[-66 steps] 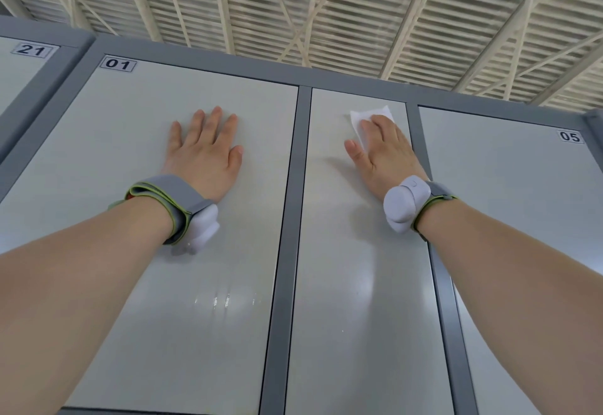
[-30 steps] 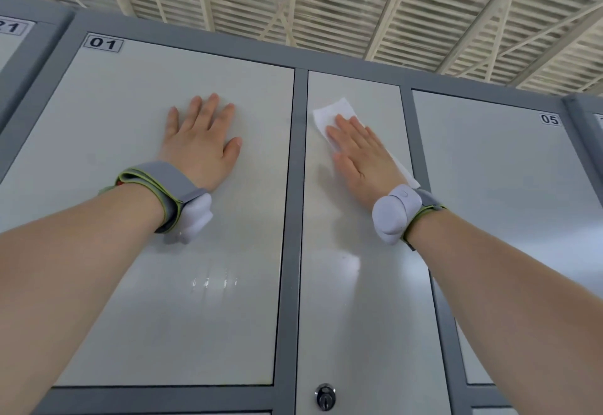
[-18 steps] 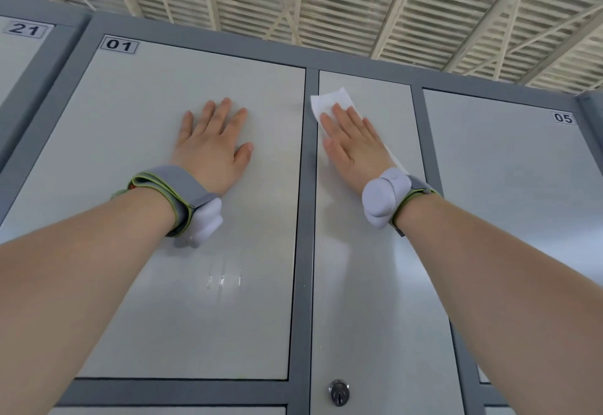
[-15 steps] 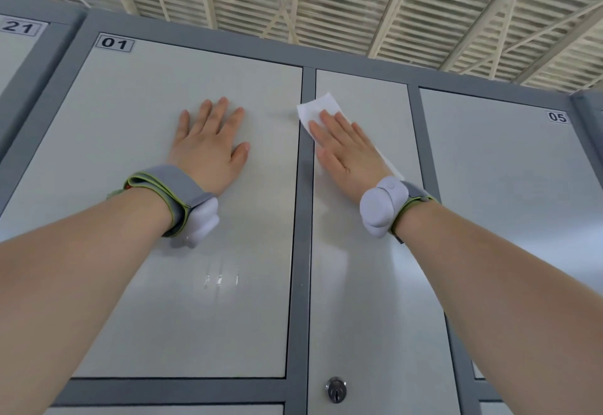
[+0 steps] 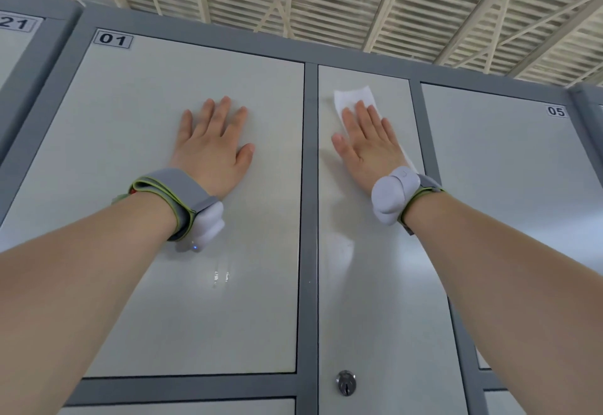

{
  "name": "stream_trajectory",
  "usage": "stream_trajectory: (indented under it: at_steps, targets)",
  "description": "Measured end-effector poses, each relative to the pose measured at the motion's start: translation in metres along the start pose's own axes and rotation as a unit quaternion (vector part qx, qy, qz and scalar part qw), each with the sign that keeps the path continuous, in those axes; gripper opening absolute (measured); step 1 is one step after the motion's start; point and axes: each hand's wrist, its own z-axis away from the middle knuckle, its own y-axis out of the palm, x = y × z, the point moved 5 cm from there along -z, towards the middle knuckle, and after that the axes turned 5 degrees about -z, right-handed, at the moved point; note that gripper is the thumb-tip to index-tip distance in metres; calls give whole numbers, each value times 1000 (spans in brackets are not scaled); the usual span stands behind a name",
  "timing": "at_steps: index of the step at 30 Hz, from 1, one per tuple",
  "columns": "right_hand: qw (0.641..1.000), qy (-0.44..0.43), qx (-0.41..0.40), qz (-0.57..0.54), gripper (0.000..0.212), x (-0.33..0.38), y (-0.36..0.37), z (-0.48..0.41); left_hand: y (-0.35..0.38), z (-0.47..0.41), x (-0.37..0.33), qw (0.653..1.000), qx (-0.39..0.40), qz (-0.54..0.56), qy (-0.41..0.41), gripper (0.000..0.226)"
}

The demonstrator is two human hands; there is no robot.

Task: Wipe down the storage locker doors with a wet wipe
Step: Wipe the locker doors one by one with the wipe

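Fingers (image 5: 363,114) on my right hand (image 5: 370,153) are straight and flat, pressing the white wet wipe (image 5: 354,94) on the narrow middle door (image 5: 375,300). The wipe sits near the door's top, at about 1 o'clock in my view, peeking out above my hand. My left hand (image 5: 212,153) lies flat and spread on door 01 (image 5: 146,284), at about 11 o'clock, holding nothing.

Left hand (image 5: 213,150) lies flat on door 01 (image 5: 137,140). Right hand (image 5: 368,147) presses the wet wipe (image 5: 350,96) against the adjacent door (image 5: 375,284) to the right. Keyhole (image 5: 346,382) sits low on that door.
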Motion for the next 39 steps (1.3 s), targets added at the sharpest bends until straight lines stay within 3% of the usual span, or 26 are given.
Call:
stream_trajectory:
  at_steps: [3,10,15,22,30,34,39]
  targets:
    - [999,-40,11,14,63,17,8,2,0,2,1,1000,3,-1,6,58]
    - [988,-150,21,40,98,37,21,36,0,3,2,1000,2,15,18,59]
    - [987,-152,24,46,92,26,20,49,-1,7,3,999,-9,23,32,59]
    - [1000,10,-3,27,66,6,10,20,1,15,6,998,-21,23,60,58]
    - [992,-121,16,31,87,38,23,48,2,19,5,997,-25,23,65,58]
    - [983,-179,24,39,78,37,28,76,2,21,4,997,-25,30,60,58]
    - [994,-103,6,42,78,1,21,79,3,23,4,998,-25,20,54,59]
